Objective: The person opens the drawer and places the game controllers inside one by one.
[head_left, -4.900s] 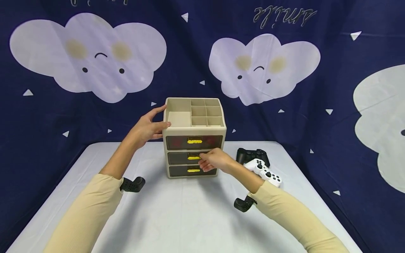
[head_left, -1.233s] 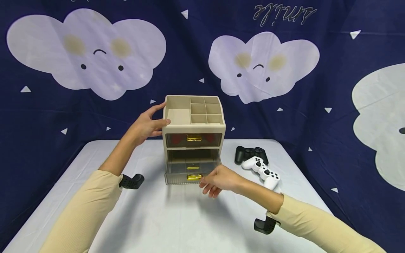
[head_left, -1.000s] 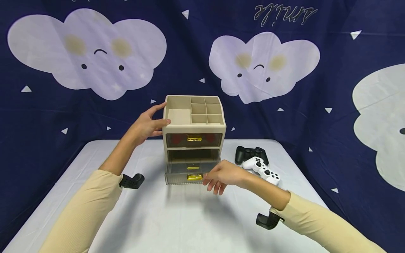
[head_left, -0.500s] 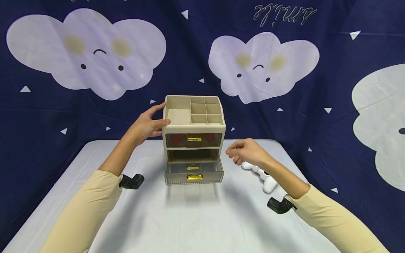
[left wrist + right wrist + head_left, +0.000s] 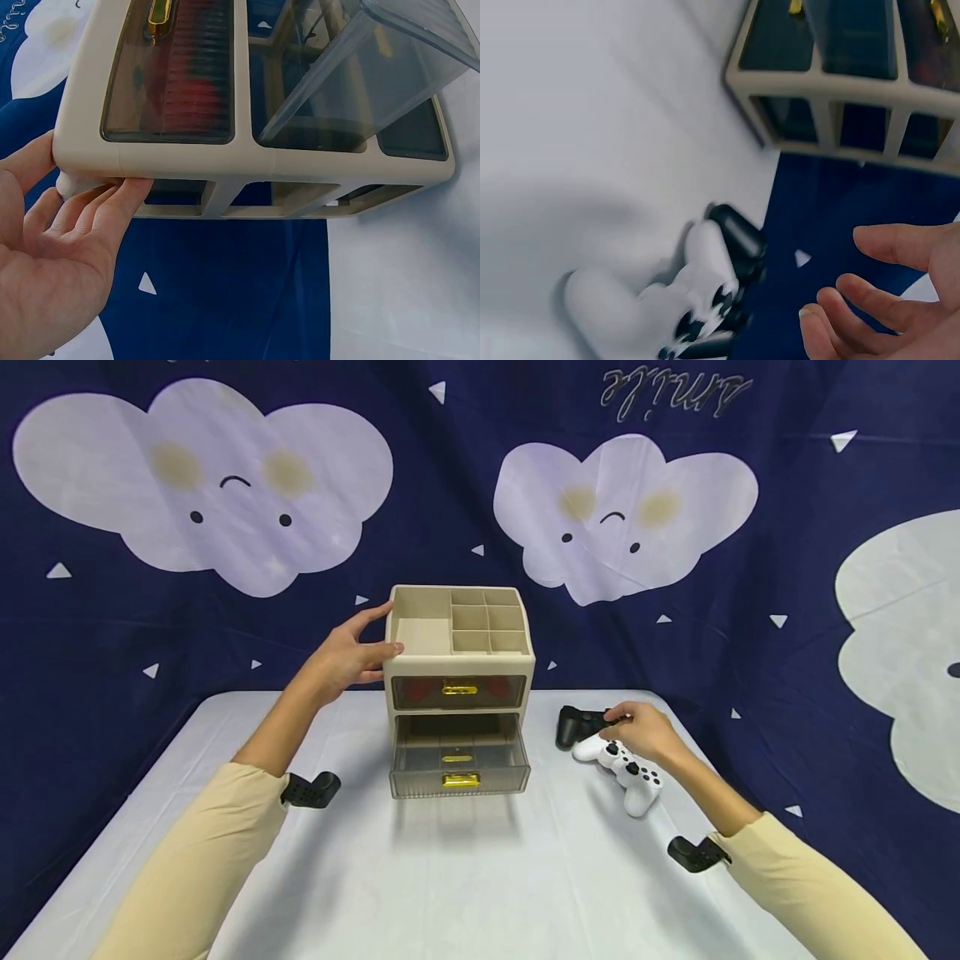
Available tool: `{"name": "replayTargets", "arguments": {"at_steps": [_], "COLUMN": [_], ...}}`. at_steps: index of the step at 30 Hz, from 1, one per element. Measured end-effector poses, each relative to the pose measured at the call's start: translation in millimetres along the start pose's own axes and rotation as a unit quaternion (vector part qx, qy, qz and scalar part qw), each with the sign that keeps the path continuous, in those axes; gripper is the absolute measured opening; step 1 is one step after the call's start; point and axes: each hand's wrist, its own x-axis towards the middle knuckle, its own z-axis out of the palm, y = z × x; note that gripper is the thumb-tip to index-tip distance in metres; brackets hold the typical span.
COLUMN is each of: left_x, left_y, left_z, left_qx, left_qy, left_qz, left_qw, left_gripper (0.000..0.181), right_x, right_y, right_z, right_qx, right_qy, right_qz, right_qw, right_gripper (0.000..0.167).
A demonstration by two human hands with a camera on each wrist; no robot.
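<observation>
A cream organizer [image 5: 462, 665] stands at the table's back, its middle drawer [image 5: 461, 782] pulled out and its top drawer closed. The left hand [image 5: 341, 664] grips the organizer's upper left edge, thumb on the rim; in the left wrist view the fingers [image 5: 105, 202] curl round its side. Over the controllers hovers the right hand [image 5: 645, 729], holding nothing, its fingers apart and loosely bent in the right wrist view. Beneath it lie a white controller [image 5: 617, 763] and, behind that, a black controller [image 5: 572, 727] partly hidden by the hand and the white one.
A white cloth covers the table [image 5: 435, 885]. Behind it hangs a dark blue curtain [image 5: 442, 510] with clouds and small triangles. Each wrist wears a black camera. Red shapes show behind the top drawer's front [image 5: 191, 105].
The middle drawer, closed in the oldest view, stands pulled out. The right hand has let go of its handle and moved right to the controllers. The left hand keeps its grip.
</observation>
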Motion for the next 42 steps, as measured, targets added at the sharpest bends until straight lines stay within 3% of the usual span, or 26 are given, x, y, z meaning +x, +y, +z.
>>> {"name": "replayTargets", "arguments": {"at_steps": [11,22,31,42], "left_x": [-1.6,-1.5,-2.1,-2.0], "left_y": [-0.3,0.4,0.3,0.5], "left_z": [-0.9,-0.1,-0.7,-0.2], "left_qx": [0.004,-0.002,0.002,0.000], "left_qy": [0.003,-0.005,-0.003,-0.002], "left_qz": [-0.001,0.003,0.003,0.001], "left_qw": [1.0000,1.0000,1.0000,1.0000], "left_gripper": [0.079,0.081,0.081,0.081], "right_x": [-11.4,-20.1,-27.1,-29.1], "right_y": [48,80,88,87], "right_z": [3,6,13,25], "right_qx": [-0.031,-0.043,-0.009,-0.008], "right_qy": [-0.009,-0.007,-0.057,-0.046], "right_qz": [0.054,0.085,0.109,0.110], "right_qw": [0.9980,0.9954,0.9923,0.9928], "right_gripper": [0.057,0.063,0.073,0.074]}}
